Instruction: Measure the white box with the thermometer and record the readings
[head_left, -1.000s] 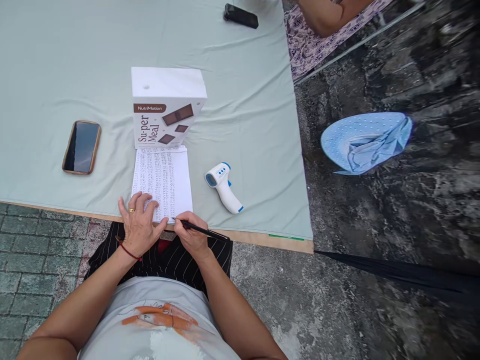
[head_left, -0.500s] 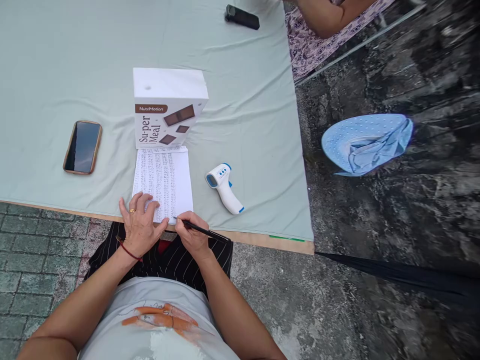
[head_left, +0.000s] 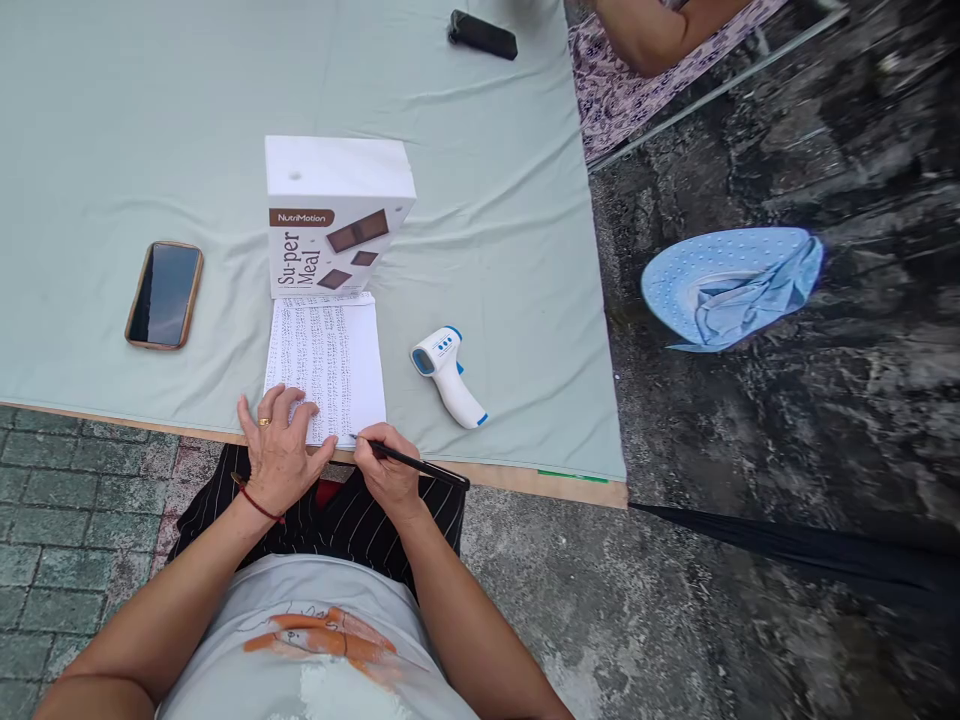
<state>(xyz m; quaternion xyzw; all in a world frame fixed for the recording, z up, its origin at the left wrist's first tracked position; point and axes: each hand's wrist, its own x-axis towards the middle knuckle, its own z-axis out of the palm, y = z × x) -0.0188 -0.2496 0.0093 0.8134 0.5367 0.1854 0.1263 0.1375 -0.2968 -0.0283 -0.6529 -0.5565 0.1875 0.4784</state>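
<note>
A white sheet of paper [head_left: 364, 360], filled with columns of small handwriting, lies at the table's near edge. My left hand [head_left: 281, 445] rests on its lower left part, fingers spread and slightly bent. In my right hand [head_left: 386, 470] is a black pen [head_left: 427, 468], pinched between thumb and fingers. The pen's tip meets the paper near its bottom edge, right of the written columns. Behind the paper stands a white box [head_left: 337, 165] printed "NutriMotion Su-per Meal", touching the sheet's far end. Right of the paper lies a white and blue infrared thermometer [head_left: 450, 378].
A smartphone [head_left: 164, 296] in a brown case lies left on the pale green tablecloth [head_left: 150, 120]. A black object [head_left: 484, 36] sits at the far side. Another person's arm [head_left: 652, 35] shows at top right. A light blue hat [head_left: 735, 290] lies on dark ground beyond the table's right edge.
The pen and my right hand have shifted slightly to the right. My left hand stays in place on the paper.
</note>
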